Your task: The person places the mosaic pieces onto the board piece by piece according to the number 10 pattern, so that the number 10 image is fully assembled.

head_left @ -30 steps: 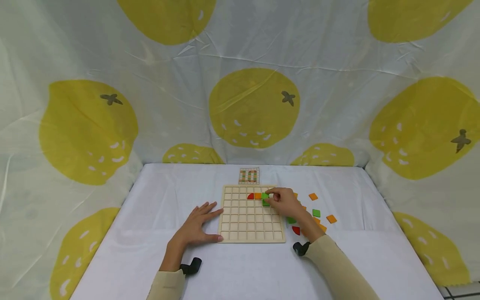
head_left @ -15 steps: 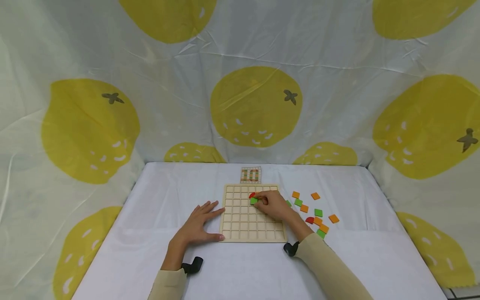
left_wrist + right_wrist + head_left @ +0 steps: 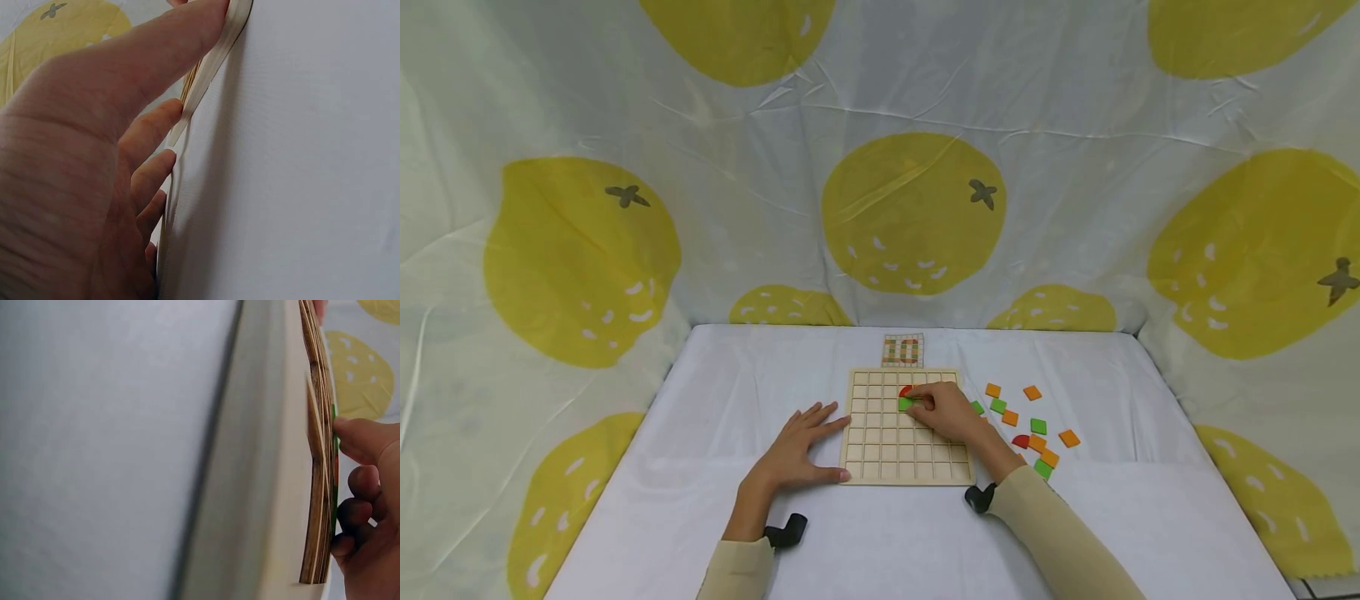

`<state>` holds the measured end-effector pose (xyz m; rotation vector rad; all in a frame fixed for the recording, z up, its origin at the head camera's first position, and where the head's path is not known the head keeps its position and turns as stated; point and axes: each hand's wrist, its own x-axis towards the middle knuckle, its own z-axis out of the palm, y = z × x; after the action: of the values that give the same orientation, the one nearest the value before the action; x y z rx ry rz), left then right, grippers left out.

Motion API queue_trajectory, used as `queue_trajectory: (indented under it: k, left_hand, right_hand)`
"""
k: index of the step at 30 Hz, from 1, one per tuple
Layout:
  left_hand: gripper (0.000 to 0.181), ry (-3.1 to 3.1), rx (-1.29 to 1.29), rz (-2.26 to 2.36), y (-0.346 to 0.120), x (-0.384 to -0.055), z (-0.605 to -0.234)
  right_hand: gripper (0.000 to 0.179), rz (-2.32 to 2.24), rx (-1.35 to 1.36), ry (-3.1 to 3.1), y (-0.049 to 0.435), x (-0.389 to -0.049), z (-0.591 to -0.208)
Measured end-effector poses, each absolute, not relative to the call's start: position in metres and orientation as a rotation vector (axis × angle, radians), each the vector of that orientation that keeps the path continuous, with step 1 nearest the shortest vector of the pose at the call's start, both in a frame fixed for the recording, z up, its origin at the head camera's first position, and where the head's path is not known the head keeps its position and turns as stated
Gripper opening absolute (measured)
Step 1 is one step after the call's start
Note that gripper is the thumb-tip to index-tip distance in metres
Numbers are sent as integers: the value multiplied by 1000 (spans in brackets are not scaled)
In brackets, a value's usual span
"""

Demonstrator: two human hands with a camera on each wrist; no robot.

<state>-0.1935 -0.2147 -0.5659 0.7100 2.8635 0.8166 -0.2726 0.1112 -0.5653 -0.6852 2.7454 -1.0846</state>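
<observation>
A wooden grid board (image 3: 880, 468) lies flat on the white table. My right hand (image 3: 946, 410) is over its upper part, thumb and forefinger pinching the right side of a green square tile (image 3: 906, 405). That tile sits in a cell just below a red quarter-round tile (image 3: 905, 390). The other tiles along that row are mostly hidden under my right hand. In the right wrist view my thumb (image 3: 359, 434) touches a green edge on the board. My left hand (image 3: 801, 450) is spread, its thumb and forefinger touching the board's left edge.
Loose orange tiles (image 3: 1070, 437), green tiles (image 3: 1038, 426) and a red quarter-round tile (image 3: 1021, 441) lie scattered to the right of the board. A small patterned card (image 3: 902, 350) lies beyond the board's far edge. Behind it hangs a lemon-print cloth (image 3: 917, 217).
My right hand has moved left across the board from the green tiles near its right side, bringing the green tile under the red one, where it now sits squarely. My left hand stays put.
</observation>
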Motion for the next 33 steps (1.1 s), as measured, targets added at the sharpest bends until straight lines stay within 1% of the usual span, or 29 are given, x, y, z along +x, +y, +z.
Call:
queue_trajectory:
  k: [9, 17, 20, 26, 33]
  left_hand:
    - [91, 2873, 732, 827, -214, -195, -568]
    - [91, 2869, 701, 813, -214, -194, -565]
    - [91, 2869, 695, 806, -214, -194, -564]
    - [91, 2873, 697, 808, -214, -194, -567]
    - [93, 2876, 681, 803, -216, -193, -568]
  right_hand:
    - [27, -1108, -673, 2745, 115, -273, -567]
    - [28, -1155, -530, 2755, 129, -269, -559]
    - [30, -1172, -475, 2756, 137, -269, -555]
    - [28, -1225, -429, 2768, 158, -267, -552]
    - [34, -1158, -319, 2830, 191, -263, -543]
